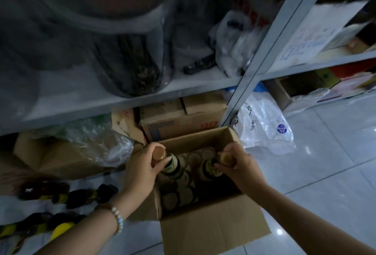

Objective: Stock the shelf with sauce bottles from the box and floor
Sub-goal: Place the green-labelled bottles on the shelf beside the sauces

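Gripping bottle caps over the box [213, 232], left hand [142, 170], right hand [238, 165].

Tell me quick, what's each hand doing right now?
Left hand: grips a bottle by its cap, over the box.
Right hand: grips another bottle by its cap.

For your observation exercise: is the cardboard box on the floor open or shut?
Open: the box has its flaps spread outward, and bottle caps show inside.

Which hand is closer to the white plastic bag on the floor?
Right. The right hand, gripping a bottle, is beside the white plastic bag; the left hand is across the box, farther away.
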